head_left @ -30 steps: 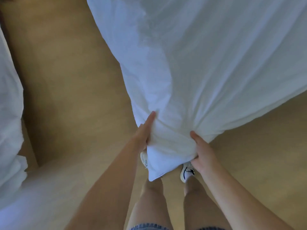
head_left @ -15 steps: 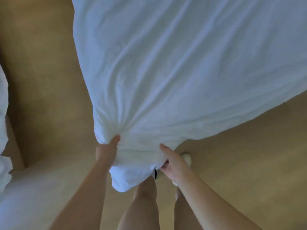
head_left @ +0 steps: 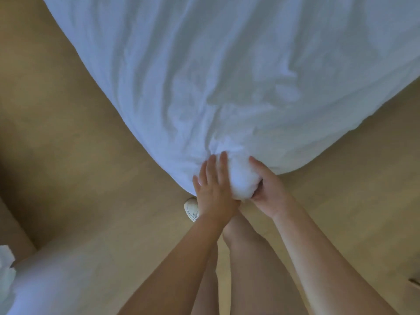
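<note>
A large white duvet (head_left: pixel 227 76) fills the top of the head view, its corner bunched into a ball (head_left: pixel 243 180) at the centre. My left hand (head_left: pixel 213 187) lies flat against the left side of that bunched corner, fingers straight and pointing up. My right hand (head_left: pixel 266 189) cups the corner from the right and below, thumb up along the cloth and fingers curled under it. Both bare forearms reach up from the bottom edge.
Tan wooden floor (head_left: pixel 68 133) lies all around. My bare legs stand below the hands, with one white shoe (head_left: pixel 192 209) showing left of my left wrist. More white bedding (head_left: pixel 6 269) sits at the lower left edge.
The duvet corner has swung to the right and been gathered into a tight ball. My left hand opened from pinching the cloth to lying flat on it; my right hand closed in around the corner.
</note>
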A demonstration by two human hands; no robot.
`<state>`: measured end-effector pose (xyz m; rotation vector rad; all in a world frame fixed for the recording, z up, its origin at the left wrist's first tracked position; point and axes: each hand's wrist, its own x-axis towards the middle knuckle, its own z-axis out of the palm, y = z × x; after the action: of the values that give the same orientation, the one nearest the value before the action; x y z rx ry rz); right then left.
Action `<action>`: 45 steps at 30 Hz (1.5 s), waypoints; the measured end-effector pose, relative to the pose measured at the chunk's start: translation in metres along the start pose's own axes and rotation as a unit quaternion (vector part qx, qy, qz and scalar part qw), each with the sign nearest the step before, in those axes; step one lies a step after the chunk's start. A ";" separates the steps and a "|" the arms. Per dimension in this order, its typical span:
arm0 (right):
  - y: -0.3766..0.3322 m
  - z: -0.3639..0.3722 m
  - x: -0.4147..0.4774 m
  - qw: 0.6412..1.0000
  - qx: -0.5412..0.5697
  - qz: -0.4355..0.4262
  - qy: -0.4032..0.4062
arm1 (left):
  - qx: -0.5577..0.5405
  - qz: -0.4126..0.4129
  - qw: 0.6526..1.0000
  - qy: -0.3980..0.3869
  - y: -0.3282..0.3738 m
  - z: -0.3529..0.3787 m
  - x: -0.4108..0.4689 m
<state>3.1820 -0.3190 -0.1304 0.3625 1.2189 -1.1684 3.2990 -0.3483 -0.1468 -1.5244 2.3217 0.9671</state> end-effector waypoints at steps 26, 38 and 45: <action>-0.366 0.343 0.124 0.930 0.199 -0.278 0.137 | 0.127 0.099 0.985 0.059 -0.017 -0.421 0.328; -0.328 0.592 0.306 0.949 -0.243 -0.190 0.060 | 0.083 0.032 0.996 0.011 -0.124 -0.479 0.433; -0.239 0.365 0.216 0.881 -0.290 -0.226 0.297 | -0.008 0.187 0.973 -0.137 -0.070 -0.331 0.349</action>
<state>3.1539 -0.8044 -0.0982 -0.0420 2.2118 -1.0306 3.2637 -0.8299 -0.0946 -0.8978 2.4389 1.1970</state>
